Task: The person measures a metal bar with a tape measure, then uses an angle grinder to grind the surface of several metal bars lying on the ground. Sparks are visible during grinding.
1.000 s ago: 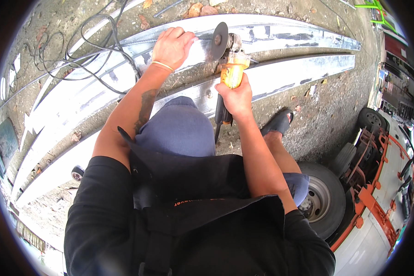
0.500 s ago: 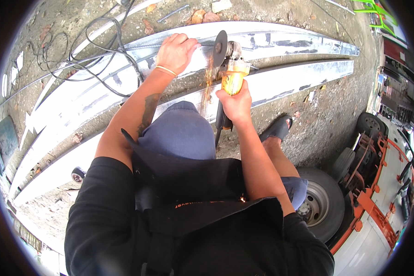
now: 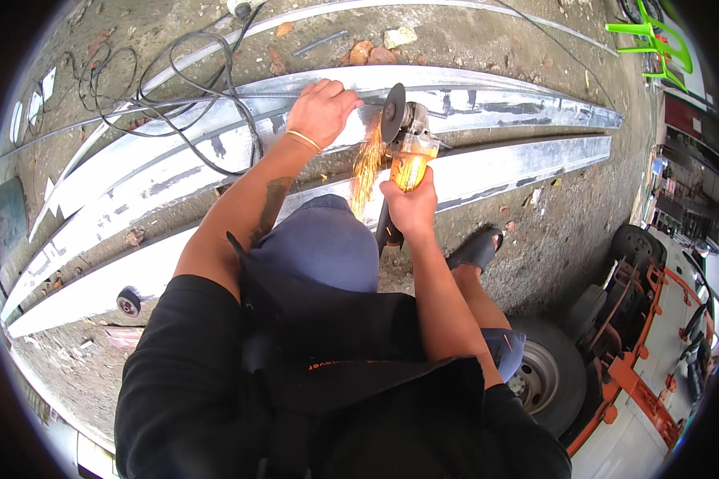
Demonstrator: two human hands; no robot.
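An angle grinder (image 3: pixel 412 164) with a yellow body is in my right hand (image 3: pixel 411 203), fingers wrapped round it. Its dark disc (image 3: pixel 393 113) stands upright against a thin metal rod (image 3: pixel 276 96), and orange sparks (image 3: pixel 367 172) stream down from there toward my knee. Just left of the disc, my left hand (image 3: pixel 319 113) is closed on that rod, pressing it down over a long pale metal beam (image 3: pixel 519 108). A second beam (image 3: pixel 527 166) lies nearer to me, beside the first.
A tangled black cable (image 3: pixel 188 120) lies across the beams at the left. A small wheel (image 3: pixel 128 302) sits on the near beam. To the right are a vehicle tyre (image 3: pixel 563 375) and an orange frame (image 3: pixel 639 383). A green plastic chair (image 3: pixel 655 44) stands far right.
The view has shifted, so the beams and both hands sit lower in it. The spark stream is wider and brighter. Both hands keep their grips.
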